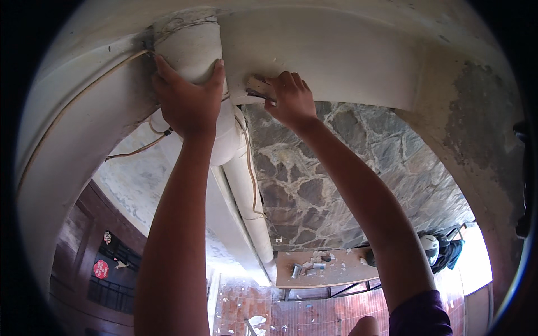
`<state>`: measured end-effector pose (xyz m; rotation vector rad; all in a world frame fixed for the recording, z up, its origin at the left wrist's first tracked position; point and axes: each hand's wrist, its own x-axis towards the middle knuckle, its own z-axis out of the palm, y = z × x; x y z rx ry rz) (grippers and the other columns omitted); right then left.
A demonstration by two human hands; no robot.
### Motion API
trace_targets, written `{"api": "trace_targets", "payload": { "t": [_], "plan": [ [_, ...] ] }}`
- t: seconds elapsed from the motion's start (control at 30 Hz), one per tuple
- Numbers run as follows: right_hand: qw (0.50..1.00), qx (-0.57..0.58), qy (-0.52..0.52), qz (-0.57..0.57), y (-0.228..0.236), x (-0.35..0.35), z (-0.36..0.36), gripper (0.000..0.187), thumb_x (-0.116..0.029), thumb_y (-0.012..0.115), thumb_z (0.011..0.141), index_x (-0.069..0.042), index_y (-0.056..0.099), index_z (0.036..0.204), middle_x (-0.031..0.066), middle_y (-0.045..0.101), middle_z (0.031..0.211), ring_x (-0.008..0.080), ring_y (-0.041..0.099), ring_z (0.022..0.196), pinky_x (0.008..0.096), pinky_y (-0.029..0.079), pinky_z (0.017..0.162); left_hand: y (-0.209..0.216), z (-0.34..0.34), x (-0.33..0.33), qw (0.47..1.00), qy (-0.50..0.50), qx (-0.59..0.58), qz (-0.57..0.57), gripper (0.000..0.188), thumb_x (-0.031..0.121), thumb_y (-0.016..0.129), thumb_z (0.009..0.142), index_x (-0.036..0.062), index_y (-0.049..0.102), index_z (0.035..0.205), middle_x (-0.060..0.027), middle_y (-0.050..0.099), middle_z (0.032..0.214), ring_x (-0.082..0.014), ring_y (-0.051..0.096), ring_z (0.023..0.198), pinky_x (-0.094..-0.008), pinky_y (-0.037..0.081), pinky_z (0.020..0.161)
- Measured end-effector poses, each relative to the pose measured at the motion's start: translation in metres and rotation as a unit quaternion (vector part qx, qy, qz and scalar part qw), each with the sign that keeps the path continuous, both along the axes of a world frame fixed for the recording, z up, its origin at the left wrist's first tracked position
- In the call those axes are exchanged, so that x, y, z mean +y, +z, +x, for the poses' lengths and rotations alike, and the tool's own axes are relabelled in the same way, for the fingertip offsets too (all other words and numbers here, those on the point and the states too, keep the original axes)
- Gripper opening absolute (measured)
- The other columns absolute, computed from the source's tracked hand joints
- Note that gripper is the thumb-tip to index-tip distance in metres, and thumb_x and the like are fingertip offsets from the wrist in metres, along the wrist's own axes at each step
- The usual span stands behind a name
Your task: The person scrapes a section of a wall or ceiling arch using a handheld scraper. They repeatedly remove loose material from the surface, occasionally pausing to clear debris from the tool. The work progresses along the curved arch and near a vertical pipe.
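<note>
1. Your left hand (pixel 188 101) is spread wide and wrapped over the white pipe (pixel 193 47) where it meets the ceiling — fingers on one side, thumb on the other, likely to steady it and brace you.
2. Your right hand (pixel 291 101) is closed around a scraper (pixel 259 88), its flat blade pressed against the lower edge of the white beam (pixel 336 61), just beside the pipe.
3. A thin cable (pixel 249 168) runs down along the pipe past the stone wall (pixel 336 168).
4. Far below, a table (pixel 336 274) carries small bits — too small to name.
5. The scraper's handle is buried in your palm, and what coats the blade is hard to make out.
</note>
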<state>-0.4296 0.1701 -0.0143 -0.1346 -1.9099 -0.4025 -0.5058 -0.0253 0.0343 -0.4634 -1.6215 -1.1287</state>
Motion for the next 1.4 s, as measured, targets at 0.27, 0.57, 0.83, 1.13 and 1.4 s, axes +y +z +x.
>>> {"api": "trace_targets", "payload": {
  "t": [0.27,0.57,0.83,1.13,1.4],
  "plan": [
    [0.998,0.048,0.004,-0.035,0.011,0.002,0.003,0.045,-0.015,0.074,0.065,-0.011,0.065,0.109,0.0111,0.059,0.096,0.0292,0.06,0.092,0.0384,0.054,0.081,-0.001,-0.003,0.001,0.999,0.034,0.017,-0.011,0.104,0.058,0.076,0.069,-0.0026,0.034,0.143,-0.0257,0.052,0.121,-0.0396,0.064,0.102,-0.0461,0.055,0.082],
    [0.999,0.038,-0.005,0.023,0.002,0.024,0.026,0.045,-0.018,0.079,0.065,-0.009,0.064,0.107,0.0098,0.06,0.098,0.0282,0.06,0.095,0.0394,0.055,0.082,-0.005,-0.009,0.002,0.998,0.04,0.051,-0.003,0.104,0.061,0.075,0.069,-0.002,0.035,0.142,-0.0239,0.053,0.118,-0.0394,0.065,0.098,-0.0467,0.057,0.078],
    [0.998,0.027,-0.049,-0.03,0.005,0.033,0.055,0.045,-0.022,0.078,0.066,-0.011,0.065,0.107,0.0101,0.061,0.102,0.0281,0.06,0.097,0.0405,0.055,0.082,-0.003,-0.007,0.002,0.998,0.045,0.033,-0.005,0.103,0.061,0.075,0.069,-0.001,0.036,0.141,-0.0239,0.053,0.119,-0.0387,0.065,0.098,-0.0471,0.056,0.079],
    [0.992,-0.086,-0.081,0.034,0.008,0.06,0.087,0.048,-0.026,0.077,0.071,-0.009,0.062,0.114,0.0134,0.06,0.104,0.0286,0.059,0.104,0.0398,0.054,0.089,-0.007,-0.014,0.003,0.997,0.042,0.063,0.004,0.102,0.063,0.073,0.069,0.0003,0.037,0.141,-0.0238,0.054,0.117,-0.0399,0.064,0.099,-0.0484,0.055,0.08],
    [0.996,-0.046,-0.077,0.018,0.006,0.07,0.104,0.052,-0.026,0.079,0.069,-0.008,0.059,0.112,0.0119,0.058,0.107,0.0288,0.059,0.105,0.0421,0.051,0.088,-0.006,-0.012,0.002,0.997,0.049,0.06,-0.001,0.103,0.064,0.072,0.069,-0.001,0.037,0.141,-0.0243,0.055,0.118,-0.0393,0.063,0.101,-0.0477,0.055,0.081]
  ]
}}
